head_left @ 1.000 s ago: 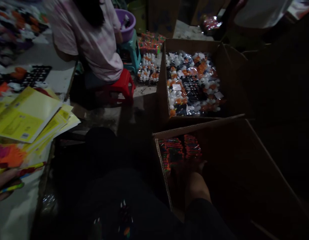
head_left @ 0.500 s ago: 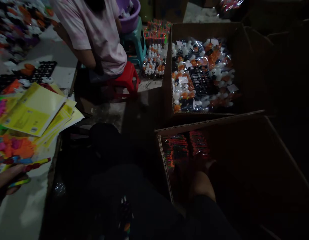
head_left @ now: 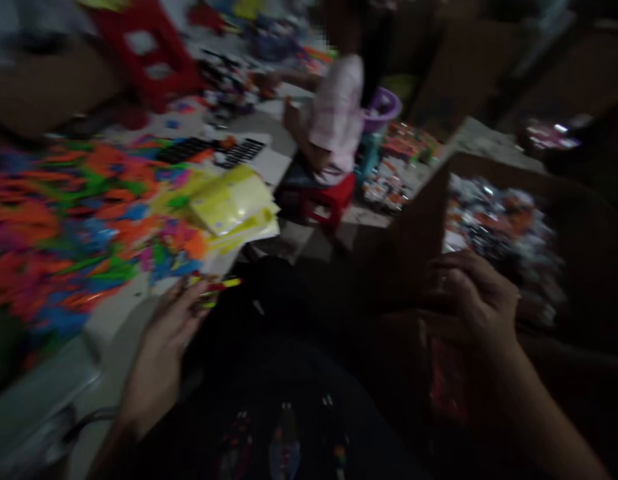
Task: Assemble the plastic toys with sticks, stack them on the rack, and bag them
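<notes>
My left hand (head_left: 176,317) is closed around several thin, bright sticks (head_left: 223,285) in red and yellow, over the near edge of the work table (head_left: 121,327). Their exact kind is blurred. My right hand (head_left: 481,293) is raised above the wall between two cardboard boxes, fingers bent together with the thumb against them. Whatever is in its fingers, if anything, cannot be made out. Below it, a reddish clear-wrapped pack (head_left: 446,380) lies in the dark near box. The far box (head_left: 419,227) holds several shiny bags of white, orange and black pieces (head_left: 503,227).
Loose foam-like pieces (head_left: 89,227) in many colours cover the table at left, beside yellow printed cards (head_left: 233,200) and black grids (head_left: 243,152). Another person (head_left: 336,113) sits on a red stool (head_left: 329,200). A purple basin (head_left: 383,110) and bagged goods (head_left: 386,183) stand behind.
My right hand has come up out of the near box. My view has swung left, showing more of the table. My left hand still holds the sticks.
</notes>
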The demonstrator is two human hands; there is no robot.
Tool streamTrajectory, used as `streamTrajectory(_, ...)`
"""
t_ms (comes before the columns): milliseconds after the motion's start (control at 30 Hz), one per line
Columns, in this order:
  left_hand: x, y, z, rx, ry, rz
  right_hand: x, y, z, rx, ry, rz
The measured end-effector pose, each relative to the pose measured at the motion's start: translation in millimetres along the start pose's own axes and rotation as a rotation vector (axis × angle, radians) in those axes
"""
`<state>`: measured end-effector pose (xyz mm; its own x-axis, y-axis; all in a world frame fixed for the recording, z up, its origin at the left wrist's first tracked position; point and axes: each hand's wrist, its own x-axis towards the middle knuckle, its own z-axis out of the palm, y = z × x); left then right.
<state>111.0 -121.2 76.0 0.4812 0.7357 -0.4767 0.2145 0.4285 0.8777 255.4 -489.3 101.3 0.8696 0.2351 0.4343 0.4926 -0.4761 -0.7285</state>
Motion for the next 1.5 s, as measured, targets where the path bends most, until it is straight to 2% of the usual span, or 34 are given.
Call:
streamTrajectory(33, 6.0, -2.9, -9.5, -0.066, -0.019, -0.009, 20.5, -23.7, 26.7, 0.05, -0.269, -0.078)
streamTrajectory(67, 12.2, -5.4, -19.1, -0.163, -0.091, -0.031, 35.2, -43.5, 58.1, 0.099, -0.522, -0.137)
streamTrajectory(100, 18.5, -7.5, -29.0, -0.266, -0.153, -0.027, 44.0, -59.6, 93.9, 0.152, -0.73, -0.176)
streamTrajectory(167, 30.0, -10.3, -49.1, -0.445, -0.166, 0.015, 44.4, -85.2, 174.4, 0.284, -1.015, -0.208)
streamTrajectory(200, 34.8, -11.3, -59.2, -0.521, -0.144, 0.041, 36.6, -96.8, 215.9, 0.361, -1.103, -0.201)
streamTrajectory(267, 42.5, -13.2, -78.9, -0.655, -0.072, 0.087, 9.5, -121.2, 293.0, 0.542, -1.22, -0.153)
streamTrajectory(333, 49.5, -15.8, -96.7, -0.746, -0.012, 0.127, -24.1, -148.2, 354.7, 0.77, -1.267, -0.031)
streamTrajectory(400, 58.1, -19.4, -111.7, -0.803, 0.028, 0.152, -53.5, -175.4, 398.6, 0.914, -1.215, 0.112)
streamTrajectory(467, 68.6, -23.5, -123.4, -0.846, 0.074, 0.161, -72.5, -198.3, 427.3, 0.936, -1.087, 0.19)
streamTrajectory(533, 78.8, -27.3, -132.0, -0.867, 0.129, 0.15, -80.4, -212.5, 445.6, 0.899, -0.978, 0.173)
streamTrajectory(633, 88.4, -30.9, -139.7, -0.855, 0.176, 0.084, -79.6, -216.0, 463.2, 0.825, -0.925, 0.077)
streamTrajectory(833, 91.8, -34.5, -153.5, -0.897, 0.174, -0.069, -72.3, -204.0, 489.3, 0.665, -0.902, 0.091)
streamTrajectory(967, 92.6, -39.6, -161.1, -0.876, 0.131, -0.126, -69.5, -206.9, 498.9, 0.669, -0.982, 0.22)
streamTrajectory(1033, 91.8, -41.7, -160.3, -0.88, 0.142, -0.102, -69.5, -210.0, 500.6, 0.692, -1.016, 0.257)
streamTrajectory(1267, 83.5, -46.4, -152.4, -0.817, 0.224, 0.006, -75.3, -213.5, 503.9, 0.714, -0.992, 0.261)
streamTrajectory(1400, 77.8, -50.5, -154.4, -0.661, 0.259, 0.077, -77.5, -216.0, 502.1, 0.753, -1.005, 0.3)
streamTrajectory(1500, 75.0, -52.8, -153.8, -0.529, 0.28, 0.13, -77.7, -218.9, 497.3, 0.756, -0.943, 0.266)
